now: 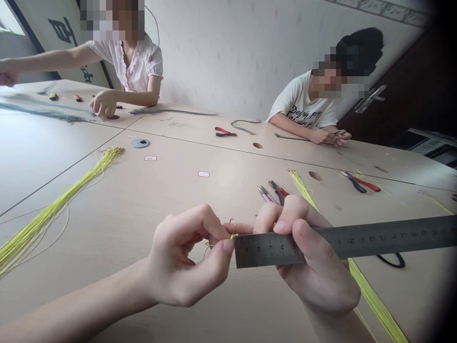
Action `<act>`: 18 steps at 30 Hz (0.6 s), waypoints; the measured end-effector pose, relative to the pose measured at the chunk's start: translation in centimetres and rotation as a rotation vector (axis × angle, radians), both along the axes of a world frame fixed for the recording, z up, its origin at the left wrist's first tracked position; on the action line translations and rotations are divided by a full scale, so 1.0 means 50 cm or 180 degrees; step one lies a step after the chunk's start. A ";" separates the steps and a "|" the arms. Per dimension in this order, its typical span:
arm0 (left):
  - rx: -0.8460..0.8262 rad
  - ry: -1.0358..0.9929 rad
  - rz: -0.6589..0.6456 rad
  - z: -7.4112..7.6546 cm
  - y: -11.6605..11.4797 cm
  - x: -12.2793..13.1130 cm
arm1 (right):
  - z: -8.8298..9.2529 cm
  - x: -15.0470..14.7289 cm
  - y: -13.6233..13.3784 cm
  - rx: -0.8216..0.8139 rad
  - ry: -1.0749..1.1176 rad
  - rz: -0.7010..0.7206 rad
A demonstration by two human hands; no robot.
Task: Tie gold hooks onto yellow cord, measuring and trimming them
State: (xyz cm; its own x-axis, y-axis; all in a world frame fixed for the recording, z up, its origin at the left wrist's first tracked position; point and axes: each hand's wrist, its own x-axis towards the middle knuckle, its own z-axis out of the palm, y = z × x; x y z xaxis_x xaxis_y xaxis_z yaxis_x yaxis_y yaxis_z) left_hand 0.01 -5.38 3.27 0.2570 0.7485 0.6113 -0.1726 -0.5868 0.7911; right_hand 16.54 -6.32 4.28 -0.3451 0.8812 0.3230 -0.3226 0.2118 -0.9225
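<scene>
A steel ruler is gripped in my right hand, between thumb and fingers, its scale facing me and its long end reaching out to the right. My left hand pinches a thin yellow cord at the ruler's zero end. A small wire loop stands up from the cord there. Most of the cord is hidden by my fingers. Just behind my right hand lie pliers with red handles and a pointed tool with pink handles.
Yellow cord bundles lie at left and right. Red-and-black pliers rest at right, another pair farther back. Two people sit across the table. Labels and a grey disc lie between.
</scene>
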 end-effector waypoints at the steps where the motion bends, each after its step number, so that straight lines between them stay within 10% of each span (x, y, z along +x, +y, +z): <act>1: -0.0020 0.0000 -0.0023 0.000 0.000 0.000 | 0.000 0.000 0.000 0.0003 0.0005 0.0006; 18: -0.0034 0.0027 -0.0007 0.002 0.001 0.000 | 0.001 0.000 -0.003 0.0068 -0.0032 -0.0049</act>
State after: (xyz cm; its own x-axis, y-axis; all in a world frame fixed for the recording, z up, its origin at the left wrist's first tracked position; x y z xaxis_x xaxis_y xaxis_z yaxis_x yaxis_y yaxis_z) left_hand 0.02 -5.34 3.37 0.2638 0.7544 0.6010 -0.1672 -0.5779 0.7988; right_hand 16.52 -6.48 4.33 -0.3349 0.8793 0.3386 -0.3100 0.2365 -0.9209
